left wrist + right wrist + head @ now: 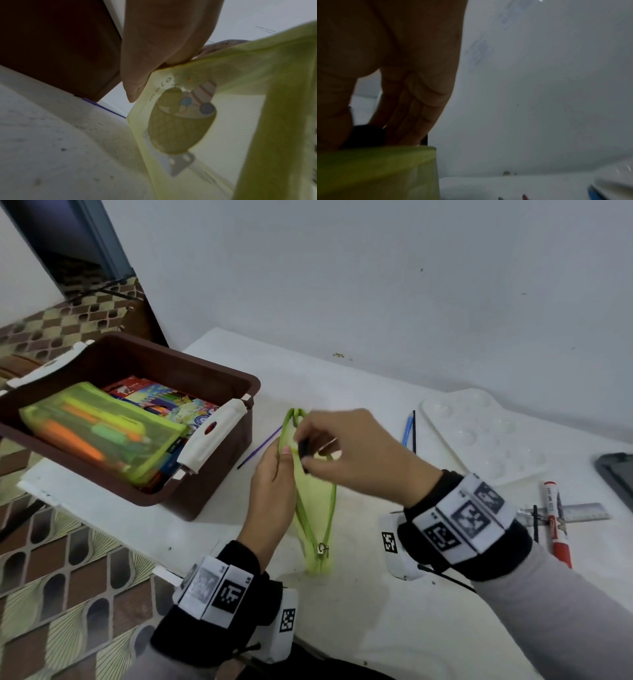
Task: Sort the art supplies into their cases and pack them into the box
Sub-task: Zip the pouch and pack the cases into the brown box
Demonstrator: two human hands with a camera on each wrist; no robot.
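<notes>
Pinching the green mesh pouch point(310, 508) rim with left hand point(274, 491), right hand point(356, 453) arched above, gripping a small black object point(303, 449)

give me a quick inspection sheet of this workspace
surface: white table, faintly speckled
job's things: open green mesh pouch; brown box holding a filled green pouch and crayon packs
clutter: paint palette, red marker, steel ruler, blue pen, purple stick
grippers: left hand holds pouch rim; right hand pinches a small black item above the opening
cables: black cord at right wristband
surroundings: pale wall, patterned floor
</notes>
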